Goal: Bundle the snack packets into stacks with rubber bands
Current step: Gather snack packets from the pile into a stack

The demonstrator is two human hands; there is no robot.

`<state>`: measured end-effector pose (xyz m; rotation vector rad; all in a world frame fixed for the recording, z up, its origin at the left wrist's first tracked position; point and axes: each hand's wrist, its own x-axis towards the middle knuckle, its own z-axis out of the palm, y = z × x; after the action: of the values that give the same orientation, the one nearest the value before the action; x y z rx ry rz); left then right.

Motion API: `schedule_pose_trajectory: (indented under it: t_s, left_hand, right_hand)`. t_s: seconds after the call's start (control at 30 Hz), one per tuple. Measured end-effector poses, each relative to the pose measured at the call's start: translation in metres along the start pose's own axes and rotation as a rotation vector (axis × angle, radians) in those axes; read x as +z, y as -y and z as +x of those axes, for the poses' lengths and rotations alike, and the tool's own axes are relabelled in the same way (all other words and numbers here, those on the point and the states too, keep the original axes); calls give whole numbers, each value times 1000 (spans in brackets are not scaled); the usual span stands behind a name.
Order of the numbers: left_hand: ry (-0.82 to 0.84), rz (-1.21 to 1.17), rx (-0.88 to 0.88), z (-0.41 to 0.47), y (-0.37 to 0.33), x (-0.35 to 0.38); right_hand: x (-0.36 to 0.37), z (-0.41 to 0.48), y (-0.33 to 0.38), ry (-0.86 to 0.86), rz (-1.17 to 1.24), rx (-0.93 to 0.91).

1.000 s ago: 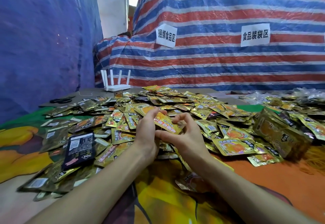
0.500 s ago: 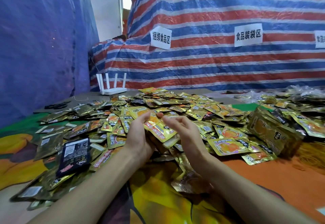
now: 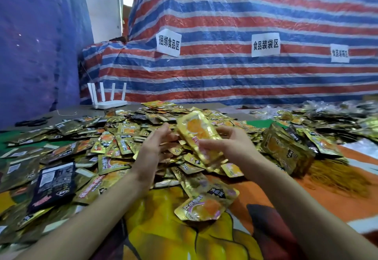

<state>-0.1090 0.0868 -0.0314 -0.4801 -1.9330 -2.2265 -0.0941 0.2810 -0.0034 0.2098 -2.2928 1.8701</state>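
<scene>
Item: gold snack-packet stack, centre of frame, tilted, raised above the heap.
Right hand: grips the stack's lower right, thumb across its face.
Left hand: fingers extended and blurred, just left of the stack; contact cannot be told.
Loose packets: spread across the left and middle.
Compact block of packets: right of frame.
Rubber bands: heaped at lower right, beside the block.
White router: upper left.

A table under a yellow, orange and green printed cloth carries a wide heap of gold snack packets across left and middle. At right a bundled stack lies beside loose rubber bands; a white router stands upper left.
</scene>
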Motion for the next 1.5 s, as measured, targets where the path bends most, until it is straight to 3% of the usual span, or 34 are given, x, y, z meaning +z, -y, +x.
schedule_pose_trajectory:
  t_s: [0.1,0.2,0.27,0.37,0.53,0.63,0.7,0.83,0.93,1.07,1.13,1.2,1.33,1.5]
  left_hand:
    - [37,348,120,2,5,-8]
    - [236,738,217,0,10,-11]
    - [370,909,189,0,10,-12]
    - [476,1095,125,1,7,-15]
    - [512,1205,120,3,6,-19]
    - [499,1196,126,3,7,-19]
    - [445,1142,141,3,6,-18]
    - [98,1185,321,6,4,-23]
    - [-97,1259,327,14,-1,-33]
    - [77,1287,64,19,3,-47]
    - [145,1349,-105,21,11,-52]
    - [106,1371,-181,24,16,-53]
    - [-78,1329,-99,29,16,-56]
    - [-117,1410,-81,29,14,-58]
  right_hand:
    - [-41,-1,1,-261,-457,-69]
    - [-75,-3,-4,-430,-862,-77]
    - [-89,-3,-14,-484,-1126,-57]
    - [-100,0,-32,-489,-1292,-59]
    - [-102,4,-49,-578,-1540,26]
    - [-95,7,-47,-608,-1517,-30]
    - [-86,9,-43,-534,-1415,-127]
    - [-51,13,-33,-216,-1080,-194]
    - [-25,24,-30,-50,-1068,-105]
    - [2,43,-34,123,-1110,78]
    - [10,53,-38,111,-1080,147]
    - [13,60,-43,23,-1066,145]
    - [20,58,-53,-128,-1191,34]
    - [22,52,-54,-224,-1138,-61]
